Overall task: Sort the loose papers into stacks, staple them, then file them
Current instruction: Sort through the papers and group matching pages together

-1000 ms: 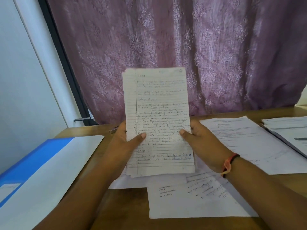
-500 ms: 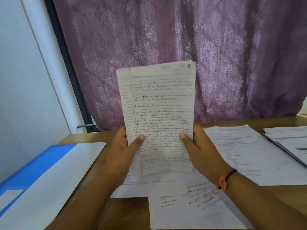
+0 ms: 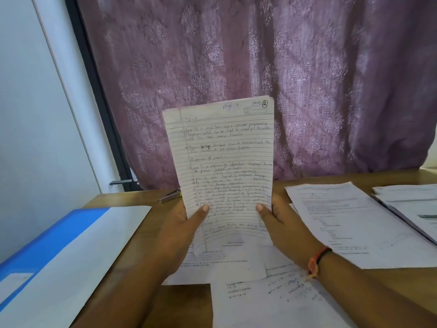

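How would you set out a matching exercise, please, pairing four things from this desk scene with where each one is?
Things
1. notes
2. folder
3. stapler
4. band

Places
A. worn on the wrist just behind the right hand
B. at the left edge of the desk
C. held upright between the left hand and the right hand
D. on the desk beyond the left hand, at the foot of the curtain

Pairs: 1-C, 2-B, 3-D, 4-A
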{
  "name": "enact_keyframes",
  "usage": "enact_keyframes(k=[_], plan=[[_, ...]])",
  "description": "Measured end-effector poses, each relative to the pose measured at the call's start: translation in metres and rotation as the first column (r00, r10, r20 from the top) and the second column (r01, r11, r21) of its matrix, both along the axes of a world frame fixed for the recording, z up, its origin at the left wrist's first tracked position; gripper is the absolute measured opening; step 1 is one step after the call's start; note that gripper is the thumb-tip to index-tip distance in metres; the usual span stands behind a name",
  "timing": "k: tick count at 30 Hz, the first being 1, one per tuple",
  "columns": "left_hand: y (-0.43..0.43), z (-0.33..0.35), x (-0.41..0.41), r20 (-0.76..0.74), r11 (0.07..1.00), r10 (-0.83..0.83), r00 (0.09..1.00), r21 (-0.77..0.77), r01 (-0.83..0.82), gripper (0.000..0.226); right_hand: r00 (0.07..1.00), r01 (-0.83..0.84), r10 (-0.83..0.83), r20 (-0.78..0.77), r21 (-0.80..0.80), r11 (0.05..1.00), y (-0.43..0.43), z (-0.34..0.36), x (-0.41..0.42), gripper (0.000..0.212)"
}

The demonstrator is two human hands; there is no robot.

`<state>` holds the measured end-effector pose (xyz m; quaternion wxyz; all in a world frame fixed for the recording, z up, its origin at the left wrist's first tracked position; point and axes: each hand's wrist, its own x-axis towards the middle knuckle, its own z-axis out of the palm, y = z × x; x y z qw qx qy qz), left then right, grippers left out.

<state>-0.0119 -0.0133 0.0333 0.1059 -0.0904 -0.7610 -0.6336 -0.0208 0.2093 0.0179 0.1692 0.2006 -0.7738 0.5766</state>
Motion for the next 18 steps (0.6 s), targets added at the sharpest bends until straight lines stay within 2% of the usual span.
enact_keyframes(k=[4,7,9,14,18], plan=[[-0.001,-0.002,-0.002,0.046,1.0,-0.017,0.999,0.011,0.017,0.025,1.0,-0.008,0.007,0.024,0.015,1.0,0.002,-0.001,-0.001,0.029],[-0.002,-0.004,0.0,0.066,0.999,-0.047,0.997,0.012,0.046,0.025,0.999,0.015,-0.017,0.043,0.061,0.998,0.002,0.0,0.001,0.021],[-0.003,-0.005,-0.002,0.061,0.999,-0.044,0.997,0.009,0.043,0.024,0.999,0.039,-0.04,0.032,0.027,0.999,0.003,0.0,0.0,0.017],[-0.004,-0.008,-0.006,0.104,0.997,-0.081,0.991,0.028,0.079,0.03,0.996,-0.037,0.027,0.085,0.121,0.992,0.004,-0.012,-0.009,0.036],[-0.005,-0.007,-0.008,0.09,0.997,-0.075,0.993,0.011,0.074,0.031,0.992,-0.045,0.037,0.12,0.067,0.997,0.004,-0.01,-0.011,0.035]])
